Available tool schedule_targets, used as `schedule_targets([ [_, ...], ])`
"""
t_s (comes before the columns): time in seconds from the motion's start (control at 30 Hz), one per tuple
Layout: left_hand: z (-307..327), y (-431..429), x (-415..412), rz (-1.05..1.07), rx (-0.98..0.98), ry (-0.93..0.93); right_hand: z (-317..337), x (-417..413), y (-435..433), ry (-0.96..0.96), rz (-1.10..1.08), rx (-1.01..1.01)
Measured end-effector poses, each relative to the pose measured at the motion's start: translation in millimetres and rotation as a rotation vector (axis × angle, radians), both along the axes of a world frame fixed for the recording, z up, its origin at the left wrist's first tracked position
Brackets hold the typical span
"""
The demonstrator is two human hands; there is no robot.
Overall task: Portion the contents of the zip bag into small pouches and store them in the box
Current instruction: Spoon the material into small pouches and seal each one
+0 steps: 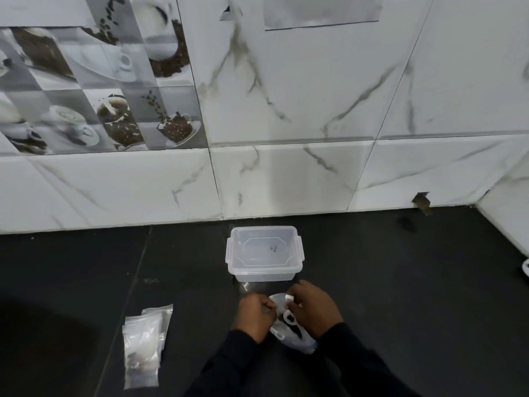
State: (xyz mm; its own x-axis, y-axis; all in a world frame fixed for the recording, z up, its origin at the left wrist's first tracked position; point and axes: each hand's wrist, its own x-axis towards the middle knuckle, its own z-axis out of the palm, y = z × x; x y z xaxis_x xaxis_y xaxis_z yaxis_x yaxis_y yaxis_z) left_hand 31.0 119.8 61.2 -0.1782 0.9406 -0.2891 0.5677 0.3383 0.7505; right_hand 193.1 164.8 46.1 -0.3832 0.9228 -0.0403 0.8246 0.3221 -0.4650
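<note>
The zip bag [292,339] sits between the two hands, gripped by both near its top. The left hand [253,316] has its fingers curled on the bag's left edge, and the right hand [315,308] pinches the top edge with thumb and fingertips. Just beyond the hands stands the clear plastic box [263,272], apart from them. The small pouches [143,345] lie in a loose stack well to the left of the left hand, on the dark counter [400,282]. Marbled wall tiles [286,181] rise behind the box.
</note>
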Motion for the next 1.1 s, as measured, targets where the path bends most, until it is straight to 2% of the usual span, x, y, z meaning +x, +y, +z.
schedule_targets([
  [0.17, 2.4, -3.0, -1.7, 0.054, 0.031, -0.001, -1.2, 22.4, -24.1, 0.063, 0.022, 0.242],
  [0.4, 1.9, -6.6, 2.2, 0.093, 0.050, 0.026, 6.5, 25.9, -25.3, 0.447, -0.241, -0.050],
  [0.63, 1.8, -11.3, 4.8, 0.097, 0.063, 0.077, 7.5, 19.7, -36.1, 0.519, -0.165, -0.087],
  [0.8, -1.0, -17.6, 11.9, -0.021, 0.089, 0.126, 11.7, 17.1, -27.5, 0.639, -0.303, -0.232],
  [0.93, -4.7, -19.2, 15.8, 0.009, 0.066, 0.137, 15.8, 17.0, -29.1, 0.589, -0.314, -0.194],
  [1.1, -9.7, -21.6, 19.3, -0.160, 0.102, 0.228, 23.3, 13.4, -32.2, 0.581, -0.278, -0.151],
])
